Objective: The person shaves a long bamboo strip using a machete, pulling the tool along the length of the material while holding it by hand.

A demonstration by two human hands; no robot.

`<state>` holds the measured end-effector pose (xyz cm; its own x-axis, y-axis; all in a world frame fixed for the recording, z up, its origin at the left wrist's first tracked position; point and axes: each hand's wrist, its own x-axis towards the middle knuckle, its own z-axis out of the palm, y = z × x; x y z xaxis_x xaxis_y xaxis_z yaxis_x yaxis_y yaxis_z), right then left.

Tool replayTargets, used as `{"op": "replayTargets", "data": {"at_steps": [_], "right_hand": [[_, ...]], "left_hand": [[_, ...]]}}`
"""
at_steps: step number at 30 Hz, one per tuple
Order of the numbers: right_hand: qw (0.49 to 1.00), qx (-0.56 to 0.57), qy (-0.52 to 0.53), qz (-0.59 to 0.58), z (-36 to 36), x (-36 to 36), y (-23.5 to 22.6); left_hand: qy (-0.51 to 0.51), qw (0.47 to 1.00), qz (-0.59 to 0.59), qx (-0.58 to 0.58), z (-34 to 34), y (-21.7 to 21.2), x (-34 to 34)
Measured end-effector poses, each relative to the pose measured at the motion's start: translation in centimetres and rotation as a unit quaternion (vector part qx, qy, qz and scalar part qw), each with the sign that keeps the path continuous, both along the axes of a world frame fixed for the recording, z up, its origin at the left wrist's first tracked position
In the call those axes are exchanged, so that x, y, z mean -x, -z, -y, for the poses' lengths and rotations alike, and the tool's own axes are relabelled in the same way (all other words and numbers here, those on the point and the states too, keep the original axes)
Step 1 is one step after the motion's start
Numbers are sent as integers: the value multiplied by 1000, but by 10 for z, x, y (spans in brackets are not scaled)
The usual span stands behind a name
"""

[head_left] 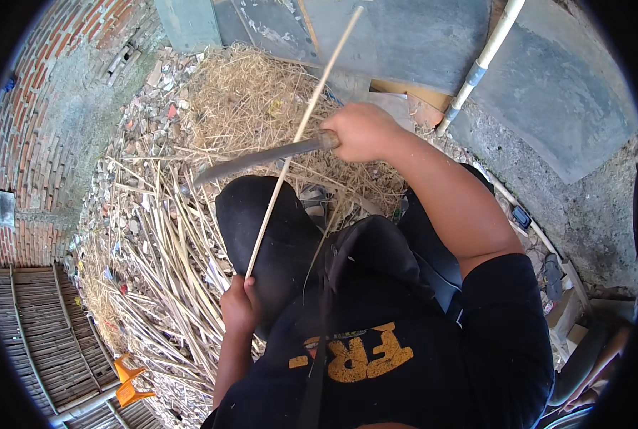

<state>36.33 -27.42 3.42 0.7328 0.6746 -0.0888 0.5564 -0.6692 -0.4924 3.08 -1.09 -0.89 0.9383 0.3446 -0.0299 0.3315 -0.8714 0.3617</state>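
Note:
My left hand (240,306) is closed around the lower end of a long, thin, pale bamboo strip (306,114), which slants up and away to the right past my knee. In my right hand (362,132) is the wooden handle of a machete (262,156). Its long dark blade points left and crosses the strip at about mid-length; whether the edge touches the strip I cannot tell. Both hands are above my dark-clothed legs (262,207).
Many bamboo strips (176,257) lie piled on the rubble to the left. Beyond my knees is a heap of straw-like shavings (240,93). Grey panels (419,43) and a pale pole (487,57) lean at the far side. A brick wall (40,143) rises at left, near a bamboo slat panel (40,329).

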Motion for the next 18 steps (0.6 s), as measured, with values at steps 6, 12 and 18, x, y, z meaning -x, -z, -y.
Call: {"op": "replayTargets", "data": {"at_steps": [6,12,18], "right_hand": [[995,-8,101,-3,23,-30,12],[999,38,21,-10,0,5,-10],[990,-26,138,-24,27,-38,18]], "left_hand": [[32,999,3,4,2,-8,-11],[17,1000,-3,15,-4,0,0],[0,1000,7,13,3,-5,-12]]}}
